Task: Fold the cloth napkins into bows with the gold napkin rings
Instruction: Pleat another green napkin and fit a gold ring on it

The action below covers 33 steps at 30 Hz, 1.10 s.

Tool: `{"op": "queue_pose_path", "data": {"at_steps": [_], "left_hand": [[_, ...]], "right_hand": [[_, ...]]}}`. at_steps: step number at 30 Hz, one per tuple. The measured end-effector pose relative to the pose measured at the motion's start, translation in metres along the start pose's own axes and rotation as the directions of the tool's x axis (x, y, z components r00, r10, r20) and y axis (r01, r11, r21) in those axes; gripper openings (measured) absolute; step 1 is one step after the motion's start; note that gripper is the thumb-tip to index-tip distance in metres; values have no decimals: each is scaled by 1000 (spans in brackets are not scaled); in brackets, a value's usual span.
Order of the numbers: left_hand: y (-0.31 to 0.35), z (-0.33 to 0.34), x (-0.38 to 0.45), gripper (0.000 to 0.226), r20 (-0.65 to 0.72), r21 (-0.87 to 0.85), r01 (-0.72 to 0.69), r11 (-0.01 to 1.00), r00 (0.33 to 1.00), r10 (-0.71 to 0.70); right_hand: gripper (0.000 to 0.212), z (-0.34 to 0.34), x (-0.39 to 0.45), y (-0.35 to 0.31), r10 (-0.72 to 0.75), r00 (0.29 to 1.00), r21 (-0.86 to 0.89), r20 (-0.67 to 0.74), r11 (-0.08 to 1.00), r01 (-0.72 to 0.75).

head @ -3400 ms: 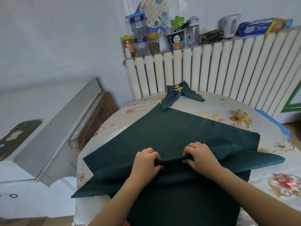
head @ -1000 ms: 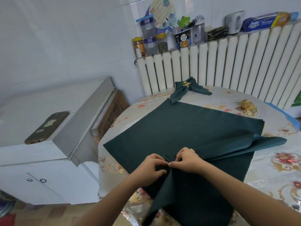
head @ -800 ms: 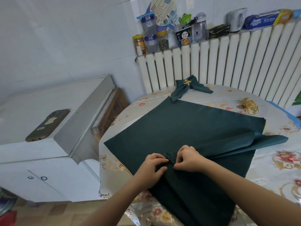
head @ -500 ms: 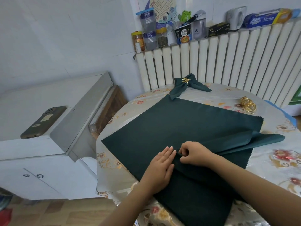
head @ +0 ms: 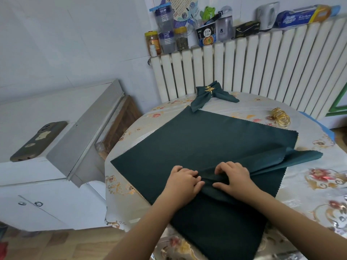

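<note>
Both hands, left hand (head: 183, 182) and right hand (head: 233, 177), pinch a gathered fold of the green napkin (head: 197, 147) between them. Beyond them lie one finished bow (head: 210, 94) and, far right, one pile of gold rings (head: 280, 119).

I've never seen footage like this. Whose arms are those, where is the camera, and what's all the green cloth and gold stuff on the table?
There is no machine here. A person wears a wide-angle camera on the head, looking forward and down, so you see their own two bare arms.

The left hand and right hand both pinch a gathered pleat in the middle of a dark green cloth napkin, which lies on more green cloth spread over a round table with a flowered cover.

At the far edge lies a finished bow, a napkin cinched by a gold ring. To the right sits a pile of spare gold napkin rings. Behind stands a white radiator with jars and boxes on top.
</note>
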<state>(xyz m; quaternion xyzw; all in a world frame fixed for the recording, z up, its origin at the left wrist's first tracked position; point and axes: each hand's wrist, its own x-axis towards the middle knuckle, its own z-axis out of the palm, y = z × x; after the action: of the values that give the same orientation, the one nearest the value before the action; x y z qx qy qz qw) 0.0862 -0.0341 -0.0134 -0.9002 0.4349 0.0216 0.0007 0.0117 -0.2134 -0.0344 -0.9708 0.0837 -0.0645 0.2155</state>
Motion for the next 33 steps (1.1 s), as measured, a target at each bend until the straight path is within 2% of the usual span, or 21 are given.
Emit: {"op": "queue_pose_path", "data": {"at_steps": [2,3,5,7,8,10,12,13,15,17,21,25,27,30,31,33], "left_hand": [[7,-4,13,36,-24,16,-15,1000,1000,15],[10,-4,18,33,-42,-40,-12,999,999,10],[15,2,26,28,-69,-292,37,956,996,-59],[21,5,28,33,-4,-540,110,834,991,-134],[23,5,30,34,21,-596,132,792,989,-150],[24,6,34,30,41,-621,153,768,986,-163],[23,4,35,28,62,-613,151,775,988,-143],[23,3,36,29,80,-605,153,782,988,-131],[24,3,35,34,123,-586,171,792,985,-122],[25,1,36,37,155,-568,189,801,980,-121],[25,-1,39,40,198,-546,209,811,973,-118],[26,-4,41,40,216,-545,208,812,971,-104],[25,-4,42,41,200,-553,209,806,973,-115],[22,2,40,38,150,-612,233,755,972,-178],[21,4,39,35,117,-640,232,733,971,-206],[19,10,36,32,29,-664,197,721,970,-239]], "right_hand": [[30,-2,-3,7,51,999,10,3,999,-51],[30,-1,-4,8,64,998,4,-1,998,-64],[32,2,-5,7,72,997,-39,-11,997,-72],[33,3,-4,8,63,998,-53,24,997,-62],[33,-1,-2,10,58,997,-32,59,998,-56],[26,-13,6,17,49,985,79,164,995,-62],[19,-27,20,22,69,975,169,212,980,-106],[21,-32,27,23,101,974,110,203,986,-126],[38,-39,39,26,190,962,-158,196,974,-160],[48,-47,51,27,272,929,-293,252,936,-195],[48,-63,61,18,353,841,-322,410,919,-228],[36,-67,62,-3,333,867,-378,372,907,-186],[31,-66,62,-13,328,853,-307,405,928,-211],[24,-64,58,-20,348,817,-85,460,933,-350],[21,-63,54,-21,356,800,24,483,908,-419],[17,-58,46,-22,338,770,279,542,792,-544]]}}
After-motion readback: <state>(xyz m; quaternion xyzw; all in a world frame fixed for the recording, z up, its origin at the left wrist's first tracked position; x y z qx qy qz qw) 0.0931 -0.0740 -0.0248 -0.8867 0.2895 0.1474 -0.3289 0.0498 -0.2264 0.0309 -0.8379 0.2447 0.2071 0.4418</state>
